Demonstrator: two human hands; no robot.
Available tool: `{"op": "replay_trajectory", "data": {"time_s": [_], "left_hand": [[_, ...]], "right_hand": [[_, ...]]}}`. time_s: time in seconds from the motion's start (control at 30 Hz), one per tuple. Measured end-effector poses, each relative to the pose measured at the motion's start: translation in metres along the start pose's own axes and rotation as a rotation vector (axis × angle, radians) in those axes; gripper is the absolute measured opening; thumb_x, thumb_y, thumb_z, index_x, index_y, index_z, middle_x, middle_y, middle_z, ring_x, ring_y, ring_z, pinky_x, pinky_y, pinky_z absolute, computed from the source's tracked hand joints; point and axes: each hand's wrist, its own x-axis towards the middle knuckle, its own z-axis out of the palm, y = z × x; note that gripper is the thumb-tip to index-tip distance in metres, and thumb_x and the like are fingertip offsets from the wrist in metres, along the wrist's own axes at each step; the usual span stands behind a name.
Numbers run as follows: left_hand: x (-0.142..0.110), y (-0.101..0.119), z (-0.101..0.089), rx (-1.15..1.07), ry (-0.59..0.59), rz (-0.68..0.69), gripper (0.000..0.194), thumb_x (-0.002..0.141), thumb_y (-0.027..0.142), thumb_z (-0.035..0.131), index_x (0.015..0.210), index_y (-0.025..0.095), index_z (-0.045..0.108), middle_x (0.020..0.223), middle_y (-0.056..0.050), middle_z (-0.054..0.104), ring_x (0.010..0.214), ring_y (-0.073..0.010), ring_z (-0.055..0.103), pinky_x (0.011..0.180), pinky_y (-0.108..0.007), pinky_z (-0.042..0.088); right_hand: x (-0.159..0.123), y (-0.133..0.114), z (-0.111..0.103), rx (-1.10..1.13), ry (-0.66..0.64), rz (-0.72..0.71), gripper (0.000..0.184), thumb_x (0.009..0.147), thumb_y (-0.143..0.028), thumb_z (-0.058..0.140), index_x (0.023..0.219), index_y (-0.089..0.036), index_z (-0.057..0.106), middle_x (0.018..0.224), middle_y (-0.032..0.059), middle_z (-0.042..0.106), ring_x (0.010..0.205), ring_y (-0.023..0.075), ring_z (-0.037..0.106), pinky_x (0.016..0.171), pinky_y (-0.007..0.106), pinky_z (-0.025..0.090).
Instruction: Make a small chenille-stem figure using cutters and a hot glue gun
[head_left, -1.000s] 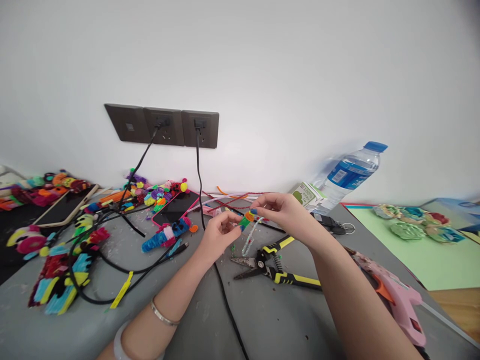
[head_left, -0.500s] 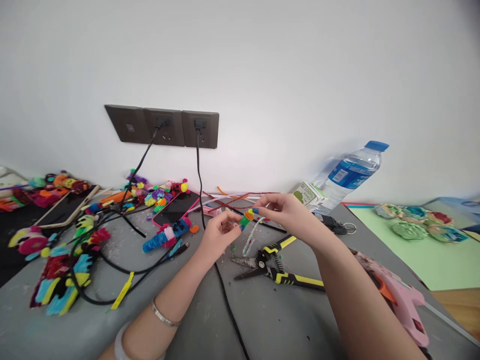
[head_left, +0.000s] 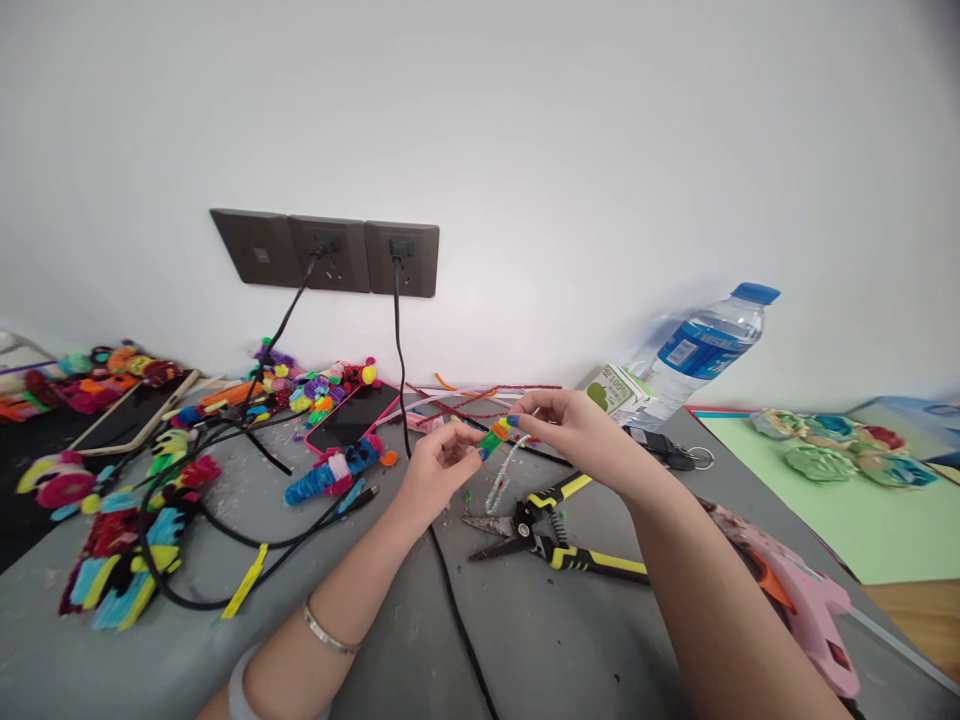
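A small green, orange and yellow pipe-cleaner piece (head_left: pixel 495 436) is held above the grey table between my two hands. The fingers of my left hand (head_left: pixel 441 468) are closed on its lower, green end. At the upper, yellow end, my right hand (head_left: pixel 574 428) pinches it between thumb and fingers. Just below hangs or lies a bent, pale sparkly pipe cleaner (head_left: pixel 500 485); whether it touches the fingers I cannot tell. Wire strippers (head_left: pixel 525 525) with black and yellow handles lie with jaws apart under my right hand. The fingertips partly cover the piece.
Several pipe-cleaner figures (head_left: pixel 124 560) and black cables (head_left: pixel 225 604) cover the left side. A pink-edged phone (head_left: pixel 352 418) lies behind my left hand. A water bottle (head_left: pixel 697 350) leans on the wall beside a small box (head_left: pixel 619 390). A pink glue gun (head_left: pixel 817 615) lies at right.
Almost nothing differs. Both hands keep their hold on the piece, and the view has shifted very slightly.
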Motion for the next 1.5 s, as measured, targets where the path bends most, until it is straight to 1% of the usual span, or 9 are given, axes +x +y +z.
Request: {"op": "replay_trajectory", "data": {"time_s": [0.1, 0.33, 0.57, 0.9, 1.1, 1.2, 1.3, 1.4, 1.5], "left_hand": [[0.000, 0.000, 0.000, 0.005, 0.001, 0.006, 0.019, 0.075, 0.029, 0.067, 0.089, 0.017, 0.066, 0.076, 0.000, 0.056, 0.063, -0.0109, 0.044, 0.057, -0.023, 0.034], [0.002, -0.001, 0.000, -0.002, 0.014, 0.058, 0.019, 0.076, 0.030, 0.069, 0.090, 0.017, 0.067, 0.076, 0.000, 0.055, 0.060, -0.0094, 0.043, 0.054, -0.022, 0.034], [0.001, 0.000, 0.000, -0.001, 0.011, 0.066, 0.019, 0.078, 0.031, 0.067, 0.091, 0.016, 0.067, 0.070, 0.002, 0.051, 0.057, -0.0089, 0.043, 0.052, -0.022, 0.033], [0.001, -0.002, 0.000, -0.040, 0.017, 0.018, 0.024, 0.075, 0.035, 0.071, 0.091, 0.017, 0.068, 0.071, 0.001, 0.054, 0.058, -0.0095, 0.044, 0.053, -0.022, 0.034], [0.000, 0.001, 0.001, -0.041, 0.027, -0.022, 0.028, 0.073, 0.037, 0.073, 0.091, 0.016, 0.069, 0.080, -0.002, 0.062, 0.062, -0.0101, 0.047, 0.054, -0.021, 0.036], [0.000, 0.000, 0.000, -0.002, 0.022, -0.042, 0.027, 0.077, 0.037, 0.070, 0.096, 0.017, 0.069, 0.081, -0.002, 0.063, 0.063, -0.0105, 0.049, 0.055, -0.021, 0.037], [-0.001, 0.001, 0.000, 0.017, 0.007, -0.046, 0.027, 0.079, 0.036, 0.068, 0.100, 0.018, 0.070, 0.085, -0.003, 0.066, 0.067, -0.0119, 0.053, 0.058, -0.021, 0.040], [-0.002, 0.004, 0.001, -0.003, -0.010, -0.030, 0.030, 0.077, 0.037, 0.070, 0.101, 0.018, 0.070, 0.094, -0.006, 0.070, 0.075, -0.0149, 0.059, 0.061, -0.023, 0.043], [-0.001, 0.004, 0.001, -0.011, -0.012, -0.031, 0.031, 0.075, 0.037, 0.072, 0.100, 0.018, 0.070, 0.096, -0.007, 0.071, 0.078, -0.0161, 0.061, 0.063, -0.023, 0.044]], "right_hand": [[0.000, 0.000, 0.001, 0.009, 0.000, 0.004, 0.032, 0.079, -0.048, 0.060, 0.077, -0.016, 0.063, 0.057, -0.0034, 0.045, 0.053, 0.0103, 0.032, 0.050, 0.025, 0.021], [0.001, -0.001, 0.001, 0.029, 0.004, -0.002, 0.031, 0.079, -0.047, 0.060, 0.078, -0.016, 0.064, 0.062, -0.0001, 0.056, 0.054, 0.0118, 0.039, 0.052, 0.026, 0.025], [0.000, -0.001, 0.002, 0.039, -0.007, -0.003, 0.029, 0.081, -0.044, 0.059, 0.077, -0.016, 0.063, 0.062, -0.0011, 0.054, 0.055, 0.0107, 0.036, 0.052, 0.025, 0.024], [0.000, -0.001, 0.001, 0.046, -0.036, -0.038, 0.033, 0.082, -0.047, 0.057, 0.081, -0.015, 0.063, 0.062, -0.0015, 0.049, 0.055, 0.0098, 0.033, 0.051, 0.024, 0.022], [0.000, 0.001, -0.001, 0.073, -0.056, -0.059, 0.034, 0.082, -0.050, 0.058, 0.080, -0.016, 0.062, 0.066, -0.0004, 0.053, 0.057, 0.0114, 0.038, 0.052, 0.025, 0.026], [0.000, 0.000, 0.000, 0.072, -0.055, -0.058, 0.033, 0.083, -0.049, 0.058, 0.080, -0.016, 0.063, 0.066, -0.0003, 0.055, 0.057, 0.0114, 0.039, 0.052, 0.025, 0.026], [-0.001, -0.003, 0.001, 0.053, -0.036, -0.063, 0.032, 0.083, -0.047, 0.058, 0.079, -0.016, 0.063, 0.063, -0.0013, 0.052, 0.055, 0.0108, 0.037, 0.051, 0.025, 0.025], [-0.003, -0.008, 0.002, 0.015, -0.014, -0.070, 0.031, 0.084, -0.047, 0.058, 0.078, -0.017, 0.064, 0.060, -0.0025, 0.048, 0.053, 0.0105, 0.035, 0.049, 0.025, 0.024], [-0.004, -0.011, 0.002, 0.005, -0.003, -0.067, 0.030, 0.083, -0.046, 0.058, 0.078, -0.017, 0.064, 0.059, -0.0030, 0.048, 0.053, 0.0106, 0.035, 0.049, 0.025, 0.024]]}}
